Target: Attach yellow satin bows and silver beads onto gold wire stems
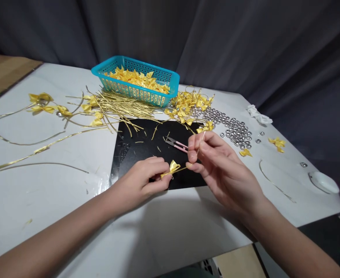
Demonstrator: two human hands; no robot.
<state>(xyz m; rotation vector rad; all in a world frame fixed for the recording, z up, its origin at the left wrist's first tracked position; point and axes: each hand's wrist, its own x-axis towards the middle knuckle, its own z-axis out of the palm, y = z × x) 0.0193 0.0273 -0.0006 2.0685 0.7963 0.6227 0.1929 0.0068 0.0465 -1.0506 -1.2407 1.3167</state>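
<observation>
Between the thumb and fingers of my left hand is a small yellow ribbon bow. A thin gold cord runs from the bow across to my right hand. The right thumb and fingers pinch the cord, and a thin strand stands up between them. Both hands are over the black mat. Pink-handled thread snips lie on the mat just behind the hands, their handle end partly hidden by my right fingers.
A teal basket of yellow bows stands at the back. Gold cords lie piled before it, with loose bows to the left. Silver beads or gems spread to the right, near a white oval object.
</observation>
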